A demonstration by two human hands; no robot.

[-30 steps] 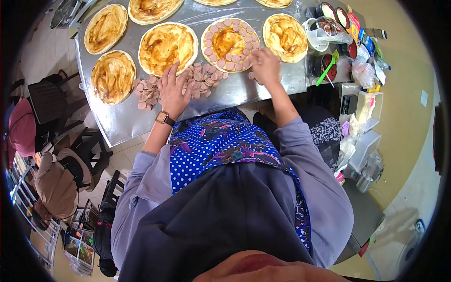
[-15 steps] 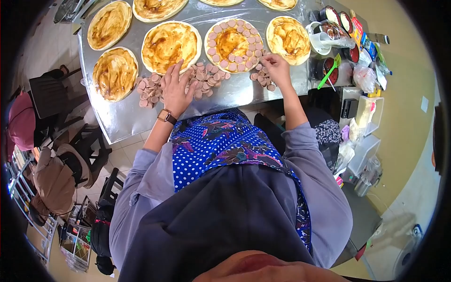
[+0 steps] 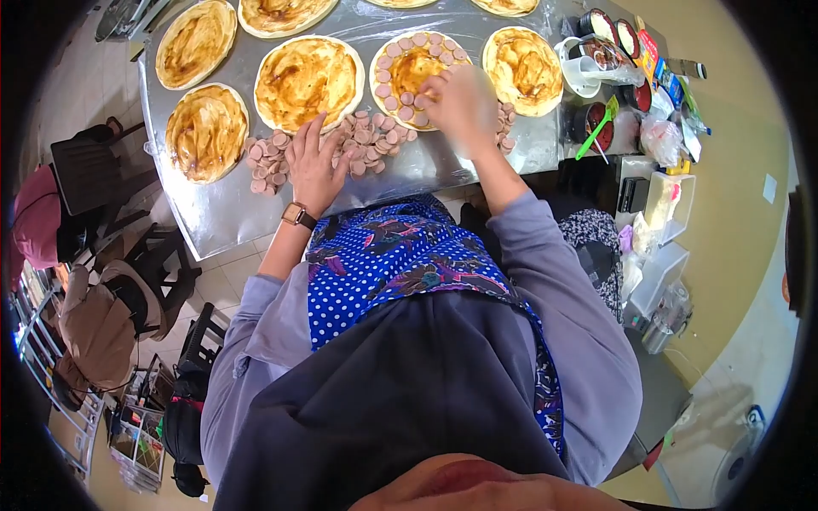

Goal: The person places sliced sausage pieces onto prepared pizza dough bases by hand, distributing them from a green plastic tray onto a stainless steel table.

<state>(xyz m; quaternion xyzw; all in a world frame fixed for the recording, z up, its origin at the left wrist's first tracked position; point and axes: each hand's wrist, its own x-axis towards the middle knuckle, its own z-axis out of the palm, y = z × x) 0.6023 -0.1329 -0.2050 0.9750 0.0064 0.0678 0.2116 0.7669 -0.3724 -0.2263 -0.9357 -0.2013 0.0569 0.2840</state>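
My left hand (image 3: 316, 169), with a watch on its wrist, rests fingers apart on a heap of pink sausage slices (image 3: 369, 143) at the table's near side. Its fingertips come close to the lower edge of a sauced dough round (image 3: 309, 81). My right hand (image 3: 456, 106), blurred by motion, is over the right part of another round (image 3: 415, 72), which bears a ring of slices. Its fingers are bent together, and what they hold is too small to name. A smaller group of slices (image 3: 505, 128) shows partly behind this hand.
More sauced rounds lie on the metal table (image 3: 409, 170), one at the right (image 3: 522, 71), one at the left (image 3: 207, 133). Further right are a white jug (image 3: 582, 75), a bowl with a green spatula (image 3: 596, 128) and plastic bags (image 3: 661, 141). A dark chair (image 3: 89, 175) stands left.
My right hand has moved left and slightly up, from the small slice group to over the slice-topped round. My left hand has barely moved.
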